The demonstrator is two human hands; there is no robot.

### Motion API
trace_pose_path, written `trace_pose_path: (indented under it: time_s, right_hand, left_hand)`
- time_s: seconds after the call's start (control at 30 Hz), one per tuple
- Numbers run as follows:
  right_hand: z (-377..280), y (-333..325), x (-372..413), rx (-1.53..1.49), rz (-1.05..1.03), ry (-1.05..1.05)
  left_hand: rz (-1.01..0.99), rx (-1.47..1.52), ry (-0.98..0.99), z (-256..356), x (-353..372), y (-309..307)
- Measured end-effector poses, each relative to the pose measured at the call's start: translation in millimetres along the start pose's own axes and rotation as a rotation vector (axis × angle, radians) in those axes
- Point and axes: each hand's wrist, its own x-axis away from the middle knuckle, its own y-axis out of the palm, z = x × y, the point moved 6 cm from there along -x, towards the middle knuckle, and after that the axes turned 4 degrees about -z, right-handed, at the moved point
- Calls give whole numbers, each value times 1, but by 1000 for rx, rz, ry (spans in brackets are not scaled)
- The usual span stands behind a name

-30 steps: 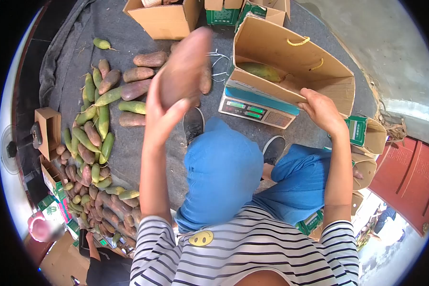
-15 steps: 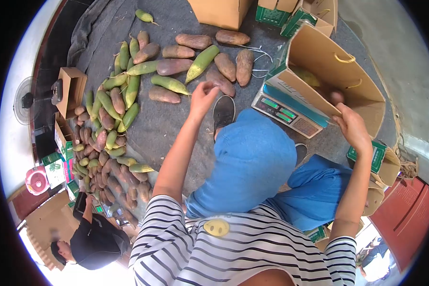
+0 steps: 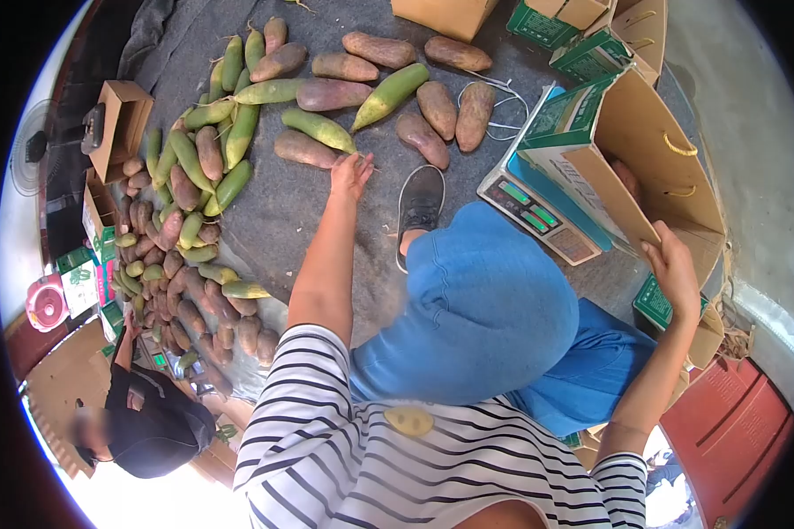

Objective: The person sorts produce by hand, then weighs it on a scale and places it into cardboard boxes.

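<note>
A wide dark grey cloth sheet (image 3: 278,225) is covering the ground in front of the seated person, whose knees in blue trousers (image 3: 476,309) are filling the middle of the view. A long heap of green and reddish-brown root vegetables (image 3: 176,256) is lying along the left side of the sheet, with a looser row spreading across the top.

To the right, a tall brown cardboard box (image 3: 631,132), open, with yellow rope handles and green printing on its flaps, is sitting tilted on a blue and white electronic scale (image 3: 547,220) that is showing green digits. Something reddish is showing inside the box, too hidden to make out. More green-printed cartons (image 3: 582,57) are standing behind it. At the lower left, another person in a black top (image 3: 154,423) is crouching beside the heap.

The right hand (image 3: 675,269) is closing over the near edge of the box's lower flap, fingers curling around the cardboard. The left hand (image 3: 351,175) is stretching out over the sheet, open with loosely spread fingers and holding nothing. Its fingertips are hovering just beside the end of a reddish-brown oblong root (image 3: 304,149); whether they are touching it is unclear. A tapering green root (image 3: 319,129) is lying just above that one, and a grey shoe (image 3: 419,203) is resting on the sheet near the hand.
</note>
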Motion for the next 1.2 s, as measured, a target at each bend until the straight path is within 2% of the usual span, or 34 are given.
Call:
trace_pose_path:
  time_s: [0.1,0.2,0.3,0.33,0.43,0.5,0.57,0.63,0.73,0.83,0.97,1.07,1.2]
  right_hand:
    - [-4,-1,0,9,30,-40]
    - [-3,-1,-2,-27,34,-79]
    - [1,-2,-6,-113,53,-92]
    - [-1,-1,-6,-128,64,-105]
    - [-8,-3,-4,-145,94,-129]
    - [-9,-3,-3,-127,83,-138]
    - [-7,-3,-4,-117,78,-145]
    - [-6,-3,-2,-88,94,-159]
    - [-6,-4,0,-36,132,-187]
    - [-5,-3,1,-24,130,-195]
    - [-5,-3,5,-26,140,-216]
    - [-5,-1,5,-23,136,-220]
    - [-6,-2,6,9,102,-197]
  left_hand:
    - [74,73,-29,-5,-10,12]
    - [177,-100,-79,-6,-29,-10]
    - [228,-435,-31,11,-25,-26]
    - [342,-590,49,19,-18,-32]
    - [219,-866,362,27,4,-51]
    - [195,-1227,423,19,23,-75]
    - [163,-1368,200,0,61,-84]
    - [130,-1471,167,-13,108,-76]
    - [145,-1632,377,-6,165,-45]
    - [41,-1340,354,12,168,-31]
    - [-28,-965,459,77,173,36]
    - [-59,-800,382,97,193,77]
    - [-297,-884,680,115,292,167]
